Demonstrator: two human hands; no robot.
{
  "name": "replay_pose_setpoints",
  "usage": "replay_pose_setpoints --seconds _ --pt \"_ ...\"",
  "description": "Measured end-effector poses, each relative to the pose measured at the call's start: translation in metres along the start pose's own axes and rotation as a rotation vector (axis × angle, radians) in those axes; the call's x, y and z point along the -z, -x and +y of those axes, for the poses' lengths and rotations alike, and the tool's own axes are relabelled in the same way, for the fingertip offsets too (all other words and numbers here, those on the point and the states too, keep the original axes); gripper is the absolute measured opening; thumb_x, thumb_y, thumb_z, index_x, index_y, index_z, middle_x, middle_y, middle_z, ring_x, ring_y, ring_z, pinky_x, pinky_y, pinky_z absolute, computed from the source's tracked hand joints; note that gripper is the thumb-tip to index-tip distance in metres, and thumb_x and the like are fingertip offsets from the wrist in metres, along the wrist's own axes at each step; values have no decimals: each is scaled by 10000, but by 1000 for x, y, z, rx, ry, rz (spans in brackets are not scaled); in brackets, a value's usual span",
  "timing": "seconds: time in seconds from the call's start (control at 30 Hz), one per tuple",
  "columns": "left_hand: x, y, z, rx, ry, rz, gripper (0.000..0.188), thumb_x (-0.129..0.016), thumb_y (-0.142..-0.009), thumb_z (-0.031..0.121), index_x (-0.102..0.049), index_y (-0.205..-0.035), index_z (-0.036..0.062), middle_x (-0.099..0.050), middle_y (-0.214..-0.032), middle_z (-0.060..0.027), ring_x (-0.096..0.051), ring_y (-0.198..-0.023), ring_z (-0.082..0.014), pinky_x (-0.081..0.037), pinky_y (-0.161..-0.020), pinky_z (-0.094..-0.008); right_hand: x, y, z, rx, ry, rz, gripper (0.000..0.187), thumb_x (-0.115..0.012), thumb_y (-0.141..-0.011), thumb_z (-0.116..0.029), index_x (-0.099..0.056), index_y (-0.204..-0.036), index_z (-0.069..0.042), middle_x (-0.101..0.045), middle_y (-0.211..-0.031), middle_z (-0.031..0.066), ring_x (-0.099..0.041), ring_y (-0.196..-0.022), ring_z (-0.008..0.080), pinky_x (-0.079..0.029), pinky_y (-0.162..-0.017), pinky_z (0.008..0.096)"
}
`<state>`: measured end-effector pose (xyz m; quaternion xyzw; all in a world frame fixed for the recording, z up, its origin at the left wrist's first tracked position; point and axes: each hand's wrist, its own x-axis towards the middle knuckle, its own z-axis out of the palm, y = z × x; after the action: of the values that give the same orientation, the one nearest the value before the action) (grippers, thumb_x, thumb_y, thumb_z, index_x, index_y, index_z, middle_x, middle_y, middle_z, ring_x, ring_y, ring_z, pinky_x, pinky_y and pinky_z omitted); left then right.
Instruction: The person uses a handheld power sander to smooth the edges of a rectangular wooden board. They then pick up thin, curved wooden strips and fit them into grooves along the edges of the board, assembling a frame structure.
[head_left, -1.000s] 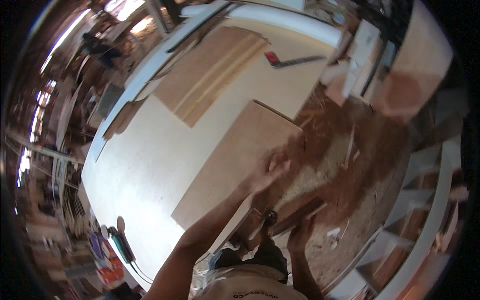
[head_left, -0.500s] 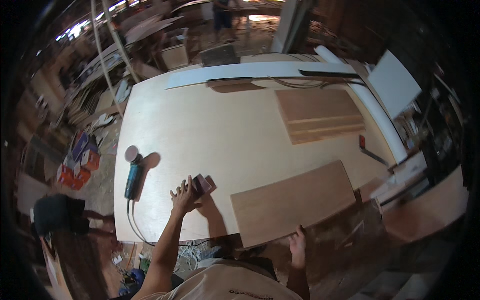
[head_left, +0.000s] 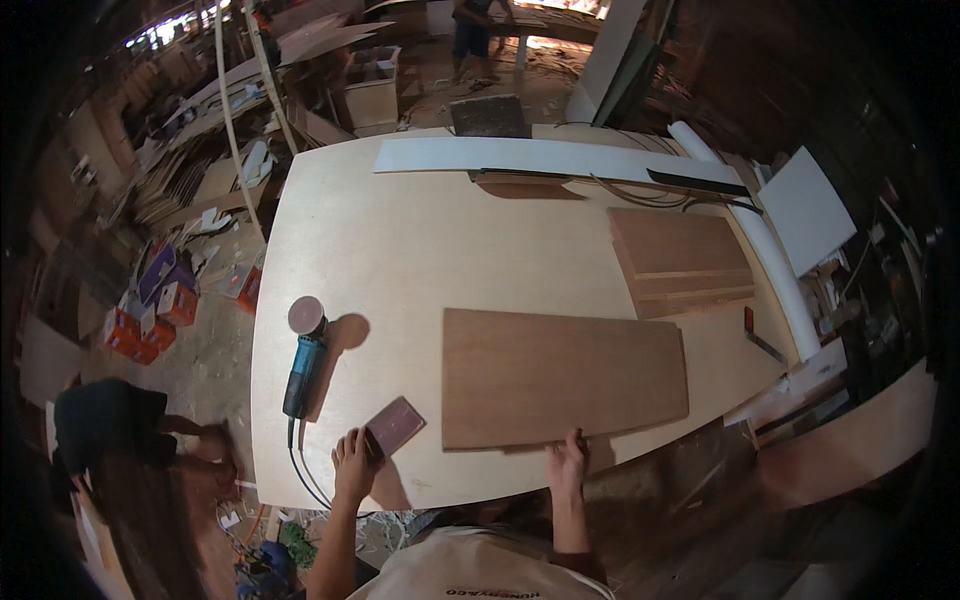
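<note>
Seen from above, on a pale table (head_left: 350, 230): a brown board (head_left: 565, 380), four-sided, lying with its long near edge toward the wearer. At the middle of that edge, the right hand (head_left: 567, 468), touching, with fingers partly curled and one fingertip just over the top; cannot tell how firmly gripped, or how much of the hand lies underneath. Just left of the board's near corner, apart from it, a reddish-brown block (head_left: 397, 426), set at a slant. Against the block's left end, the left hand (head_left: 354, 465), fingers half bent and slightly spread; cannot tell whether closed around the block or only resting on it. Farther left of the board, a teal-and-black sander (head_left: 304, 360) with a round disc at its far end and a cord trailing toward the wearer. Beyond the board, to the right, a stack (head_left: 680, 245) of brown pieces; right of the board, a red-ended square (head_left: 762, 335) and a long white tube (head_left: 785, 270). Well beyond the board, a white strip (head_left: 530, 155). Past the sander, far left of the board, orange boxes (head_left: 178, 303) on the floor and a person in dark clothing (head_left: 110, 425), bent over.
</note>
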<state>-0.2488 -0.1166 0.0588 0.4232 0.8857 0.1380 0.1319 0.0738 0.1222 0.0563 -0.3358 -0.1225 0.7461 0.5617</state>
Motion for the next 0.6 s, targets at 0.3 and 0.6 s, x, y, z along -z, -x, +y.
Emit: replay_pose_setpoints --seconds 0.3,0.6 --pt "25 66 5 207 55 -119 859 -771 -784 261 -309 -1485 80 -317 -1516 -188 -267 -1397 -437 -186 -1111 -639 -99 -133 172 -138 77 124 592 -658 -929 -116 -238 -1315 -276 -477 -1285 5 -431 -1220 187 -342 -1028 600" --pt "15 75 0 179 95 -119 802 -702 -866 259 -265 -1518 96 -303 -1523 -249 -270 -1395 -470 -259 -1118 -571 -164 -225 190 -447 591 -204 578 -563 -983 -367 -327 -1446 -113 -472 -1375 133 -528 -1208 243 -504 -931 467"
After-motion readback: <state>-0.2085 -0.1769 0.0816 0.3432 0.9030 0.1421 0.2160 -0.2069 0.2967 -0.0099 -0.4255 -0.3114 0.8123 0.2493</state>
